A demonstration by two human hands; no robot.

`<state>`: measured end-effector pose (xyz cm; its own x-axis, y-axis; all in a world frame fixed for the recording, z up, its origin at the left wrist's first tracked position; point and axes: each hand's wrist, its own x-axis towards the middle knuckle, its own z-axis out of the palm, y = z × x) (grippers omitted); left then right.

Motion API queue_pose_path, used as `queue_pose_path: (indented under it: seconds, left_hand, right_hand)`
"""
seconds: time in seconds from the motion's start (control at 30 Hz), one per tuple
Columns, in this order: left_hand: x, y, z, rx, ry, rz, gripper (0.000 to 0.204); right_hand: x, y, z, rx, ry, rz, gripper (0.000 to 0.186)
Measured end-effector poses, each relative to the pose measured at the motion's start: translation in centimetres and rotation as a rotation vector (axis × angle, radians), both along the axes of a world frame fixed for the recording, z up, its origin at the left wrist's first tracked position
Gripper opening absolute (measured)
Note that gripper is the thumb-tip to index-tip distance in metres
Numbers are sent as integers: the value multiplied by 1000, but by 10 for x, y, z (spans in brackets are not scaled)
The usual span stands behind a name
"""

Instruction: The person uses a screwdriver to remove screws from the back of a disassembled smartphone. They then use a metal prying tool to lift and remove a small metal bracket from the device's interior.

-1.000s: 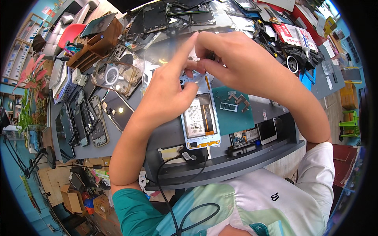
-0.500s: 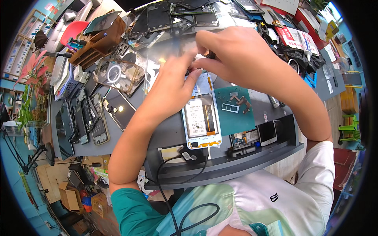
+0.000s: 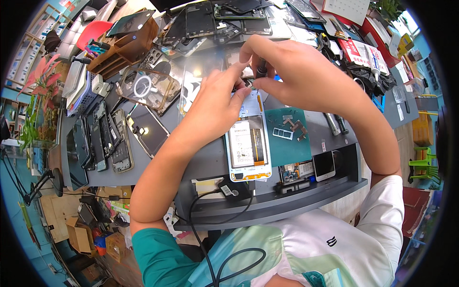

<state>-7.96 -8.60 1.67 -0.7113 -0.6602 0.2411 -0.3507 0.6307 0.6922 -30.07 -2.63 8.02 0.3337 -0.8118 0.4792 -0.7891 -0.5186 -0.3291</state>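
Note:
An opened smartphone lies face down on the table, its white battery and orange ribbon cable exposed. My left hand bends over the phone's far end, fingers curled together; whatever is between them is hidden. Close beside it, my right hand pinches a dark, slim-handled tool held roughly upright over that same end. The tool's tip is out of sight behind the fingers. Right of the phone, a green mat carries a small white frame-like part and several small metal pieces.
Dismantled phones line the left side, near a clear case with a white ring. Black phone panels are heaped at the back. A pulled-out drawer at the front holds a white phone and a black cable.
The view has shifted slightly. My right fingers have moved a little away from my left hand, and more of the dark tool shows. The phone remains in place.

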Motion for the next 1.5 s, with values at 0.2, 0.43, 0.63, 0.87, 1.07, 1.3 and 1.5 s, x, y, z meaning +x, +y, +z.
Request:
queue_pose_path:
  seconds: [0.2, 0.43, 0.63, 0.87, 1.07, 1.3, 1.5]
  left_hand:
    - [2, -2, -2, 8, -2, 2, 59]
    - [1, 0, -4, -5, 11, 29, 59]
    - [0, 2, 2, 10, -22, 26, 60]
    - [0, -1, 1, 21, -27, 11, 62]
    - [1, 0, -3, 2, 27, 0, 62]
    - [3, -1, -6, -12, 30, 5, 61]
    - [0, 1, 0, 45, 1, 25, 60]
  right_hand:
    - [3, 6, 6, 58, 135, -101, 40]
    - [9, -2, 11, 210, 322, -191, 44]
    - [5, 5, 1, 111, 199, -173, 41]
    - [0, 2, -4, -1, 98, -92, 40]
    - [2, 3, -3, 3, 69, -107, 39]
    - [13, 8, 10, 135, 280, -322, 38]
    - [7, 2, -5, 36, 168, -230, 40]
